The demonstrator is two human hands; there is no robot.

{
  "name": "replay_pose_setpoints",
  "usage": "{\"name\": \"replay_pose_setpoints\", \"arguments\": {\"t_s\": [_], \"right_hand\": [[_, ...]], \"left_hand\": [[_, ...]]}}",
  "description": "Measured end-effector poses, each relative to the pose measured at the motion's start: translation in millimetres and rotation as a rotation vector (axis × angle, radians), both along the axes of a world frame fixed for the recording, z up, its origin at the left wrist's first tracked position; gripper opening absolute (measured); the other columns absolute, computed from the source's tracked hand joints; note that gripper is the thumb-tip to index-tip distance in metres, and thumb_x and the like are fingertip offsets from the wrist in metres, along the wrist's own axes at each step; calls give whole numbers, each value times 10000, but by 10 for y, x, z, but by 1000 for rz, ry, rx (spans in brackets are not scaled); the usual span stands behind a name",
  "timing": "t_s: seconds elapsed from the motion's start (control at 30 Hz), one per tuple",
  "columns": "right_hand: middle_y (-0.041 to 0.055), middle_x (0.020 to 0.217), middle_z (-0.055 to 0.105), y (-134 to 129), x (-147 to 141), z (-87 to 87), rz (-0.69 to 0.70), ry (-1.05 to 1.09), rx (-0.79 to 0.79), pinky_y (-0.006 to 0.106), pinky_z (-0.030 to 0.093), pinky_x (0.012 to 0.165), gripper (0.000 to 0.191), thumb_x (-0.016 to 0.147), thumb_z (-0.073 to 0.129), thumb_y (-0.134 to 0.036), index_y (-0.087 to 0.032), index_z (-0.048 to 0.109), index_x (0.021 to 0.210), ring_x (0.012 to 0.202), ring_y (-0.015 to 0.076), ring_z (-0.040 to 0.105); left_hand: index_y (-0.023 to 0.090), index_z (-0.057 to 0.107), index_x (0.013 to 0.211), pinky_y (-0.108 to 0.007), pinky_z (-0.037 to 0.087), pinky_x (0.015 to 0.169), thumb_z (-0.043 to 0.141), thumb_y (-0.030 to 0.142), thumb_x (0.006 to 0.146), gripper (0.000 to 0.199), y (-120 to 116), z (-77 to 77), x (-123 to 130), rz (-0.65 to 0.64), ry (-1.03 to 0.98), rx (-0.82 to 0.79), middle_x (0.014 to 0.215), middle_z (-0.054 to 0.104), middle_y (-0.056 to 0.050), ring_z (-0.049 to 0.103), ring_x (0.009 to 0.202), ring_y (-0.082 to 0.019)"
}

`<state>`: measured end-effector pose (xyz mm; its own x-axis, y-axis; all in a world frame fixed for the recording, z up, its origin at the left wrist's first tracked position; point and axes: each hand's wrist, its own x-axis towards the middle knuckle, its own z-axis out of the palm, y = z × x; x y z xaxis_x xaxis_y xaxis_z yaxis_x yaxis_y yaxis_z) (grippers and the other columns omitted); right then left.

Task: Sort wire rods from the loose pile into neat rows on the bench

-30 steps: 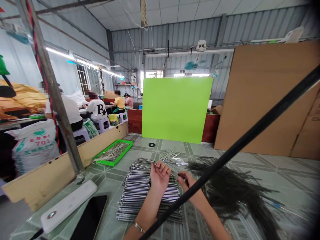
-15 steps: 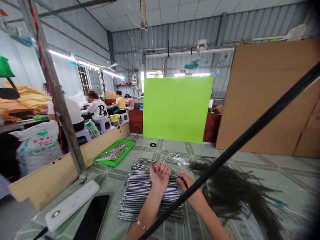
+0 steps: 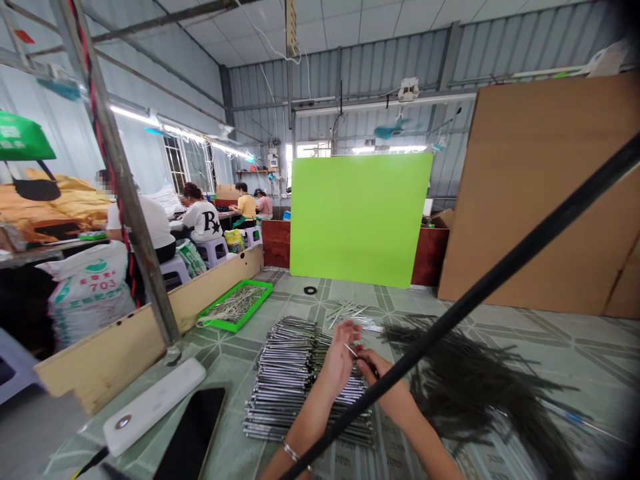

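My right hand (image 3: 376, 368) is pinched on a thin metal rod (image 3: 351, 351), its tip pointing toward my left palm. Just beside it my left hand (image 3: 343, 350) is raised, palm turned inward, fingers loosely apart and slightly blurred; I see nothing gripped in it. Below both hands lies a broad pile of shiny thin metal rods (image 3: 280, 380), stacked side by side in two rows. Past my fingers is a small scatter of loose silvery pieces (image 3: 350, 312). To the right spreads a heap of dark thin strips (image 3: 465, 380).
A dark slanting bar (image 3: 450, 323) crosses close in front of my right forearm. At left are a green tray (image 3: 235, 327) of small pieces, a white power bank (image 3: 155, 403) and a phone (image 3: 193, 433). A black ring (image 3: 310, 291) lies farther back. Co-workers sit beyond the wooden board (image 3: 150, 327).
My left hand has moved right, close to my right hand, and its curled fingers have loosened. The rod in my right hand now shows between the hands. The view has shifted slightly.
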<state>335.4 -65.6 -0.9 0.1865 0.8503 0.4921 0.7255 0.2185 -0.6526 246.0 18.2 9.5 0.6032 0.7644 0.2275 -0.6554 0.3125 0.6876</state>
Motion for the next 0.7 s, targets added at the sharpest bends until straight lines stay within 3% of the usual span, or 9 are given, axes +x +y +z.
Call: {"name": "replay_pose_setpoints", "arguments": {"t_s": [0.1,0.3,0.4,0.53,0.7], "right_hand": [[101,927,659,2,17,12,-8,45,12,360,493,759,306,880,379,-401,-190,579,977,830,214,621],[87,854,661,-11,57,35,-75,41,26,353,503,723,328,883,375,-423,-192,594,964,787,214,624],[83,916,663,-22,36,34,-87,-45,93,356,494,785,291,882,400,-384,-200,615,952,863,214,619],[76,947,655,-20,-86,1,-57,-226,85,352,492,809,260,890,406,-292,-211,639,973,896,207,608],[47,865,674,99,-368,-51,-36,-383,53,351,508,771,247,857,448,-208,-253,675,943,832,217,618]], "left_hand": [[214,561,1048,-267,427,792,614,450,747,386,-2,-63,28,38,76,78,1141,550,-64,523,952,-150],[225,521,1071,-253,443,716,574,497,757,419,147,-1,-52,141,7,70,1051,574,-49,543,898,-146],[209,521,1026,-247,427,681,556,522,759,412,243,58,-139,336,30,110,959,590,-45,547,878,-154],[184,538,955,-265,396,711,503,518,800,369,294,124,-247,658,208,252,900,587,-45,543,863,-166],[178,528,905,-289,376,731,395,494,862,345,256,187,-305,758,293,336,833,560,-42,523,810,-177]]}}
